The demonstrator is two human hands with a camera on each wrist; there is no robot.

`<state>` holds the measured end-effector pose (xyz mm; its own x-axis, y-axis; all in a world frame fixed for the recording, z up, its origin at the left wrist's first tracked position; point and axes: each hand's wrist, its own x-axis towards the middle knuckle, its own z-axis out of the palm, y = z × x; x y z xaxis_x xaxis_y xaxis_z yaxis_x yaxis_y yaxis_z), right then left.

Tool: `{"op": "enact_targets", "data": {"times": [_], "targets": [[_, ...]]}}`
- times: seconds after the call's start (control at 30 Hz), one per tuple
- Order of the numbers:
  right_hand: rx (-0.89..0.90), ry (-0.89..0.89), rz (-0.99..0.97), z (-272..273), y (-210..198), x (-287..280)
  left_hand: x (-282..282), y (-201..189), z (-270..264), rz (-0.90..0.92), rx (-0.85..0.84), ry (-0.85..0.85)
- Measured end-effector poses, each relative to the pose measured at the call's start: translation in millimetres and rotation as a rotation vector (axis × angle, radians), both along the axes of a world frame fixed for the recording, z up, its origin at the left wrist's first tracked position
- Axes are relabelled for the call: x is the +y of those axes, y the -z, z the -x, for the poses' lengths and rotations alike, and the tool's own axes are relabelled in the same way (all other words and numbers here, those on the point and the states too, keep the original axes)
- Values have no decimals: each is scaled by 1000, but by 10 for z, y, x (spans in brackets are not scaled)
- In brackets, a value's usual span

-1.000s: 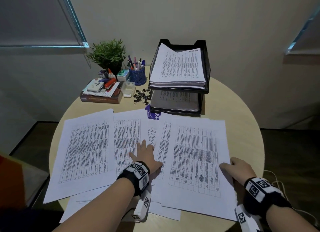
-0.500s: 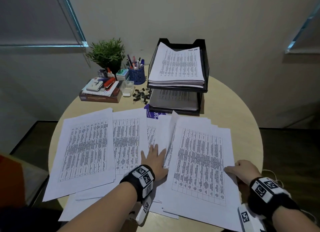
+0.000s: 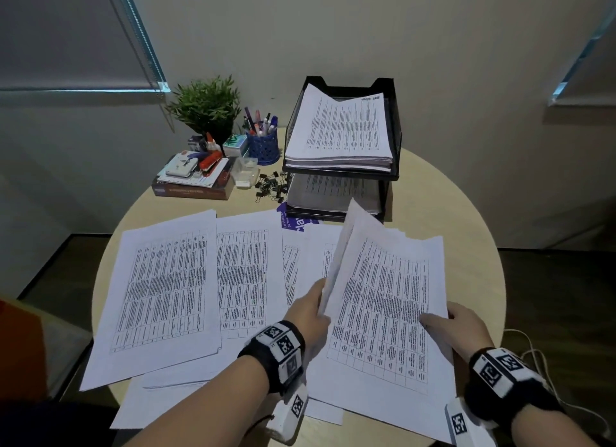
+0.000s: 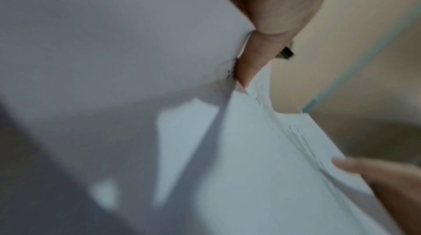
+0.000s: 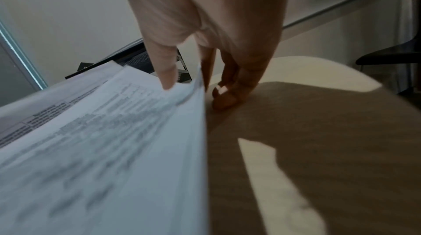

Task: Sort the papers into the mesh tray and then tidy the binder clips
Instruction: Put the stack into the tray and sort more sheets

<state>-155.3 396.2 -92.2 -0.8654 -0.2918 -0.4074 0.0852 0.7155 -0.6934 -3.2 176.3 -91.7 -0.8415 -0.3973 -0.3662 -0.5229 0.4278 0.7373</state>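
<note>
Gathering a sheaf of printed white paper sheets (image 3: pixel 383 313) from the round beige counter (image 3: pixel 466 213) for filing.

The left hand (image 3: pixel 310 310) pinches the sheaf's raised left edge, and the right hand (image 3: pixel 463 323) clamps the right edge, thumb on top and fingers (image 5: pixel 225 93) curled beneath, so the stack likely lifts without fanning. More loose printed sheets (image 3: pixel 160 290) lie spread at 9 o'clock. The black two-tier mesh tray (image 3: pixel 395 140), already holding paper on both tiers, stands at 12 o'clock; the small black binder clips (image 3: pixel 270 186) lie scattered just at its left (untidied, apparently the later step).
</note>
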Motion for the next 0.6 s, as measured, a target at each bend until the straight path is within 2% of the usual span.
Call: {"op": "enact_targets", "data": {"times": [0.07,0.2,0.33,0.4,0.47,0.6], "targets": [[13,41,140,-19,3,-21,-51,-43,-37,-140,75,-118],[-27,72,381,-25,-13,-127,-143,-175,-130,-558,264,-351],[-296,127,577,-37,18,-296,-258,-143,-174,-753,291,-449],[-322,110,555,-61,49,-380,-284,-155,-172,-629,263,-440],[-310,117,531,-76,109,-443,-331,-164,-154,-307,202,-432],[-299,146,484,-88,243,-484,-602,-59,-234,270,102,-566]]}}
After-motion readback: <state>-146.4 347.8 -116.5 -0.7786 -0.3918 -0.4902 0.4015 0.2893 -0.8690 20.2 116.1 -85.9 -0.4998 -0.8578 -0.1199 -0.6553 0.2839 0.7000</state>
